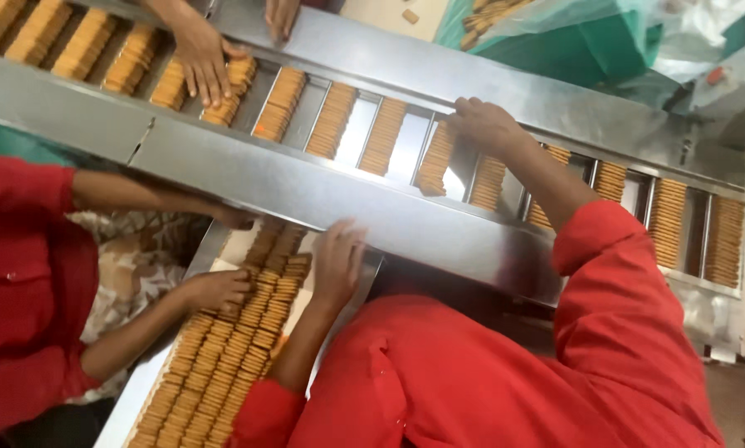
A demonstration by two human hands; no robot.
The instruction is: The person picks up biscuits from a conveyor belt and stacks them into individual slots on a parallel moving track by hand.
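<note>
You see the scene evenly and brightly lit, with white glare on the steel conveyor (pixel 372 195) along its near edge and between the rows of biscuits (pixel 332 120). The whole picture looks soft and smeared, so your left hand (pixel 337 261) and right hand (pixel 482 124) lack crisp outlines. Dark shadow sits under the conveyor's near edge, above your red sleeve (pixel 630 315).

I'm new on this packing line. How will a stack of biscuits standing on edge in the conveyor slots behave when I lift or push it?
The biscuit stack under the right hand is many loose thin pieces, so it would probably fan apart unless squeezed from both ends. Each biscuit looks thin and likely brittle. Pushed along the tray as by the left hand, rows probably slide easily on smooth metal.
</note>
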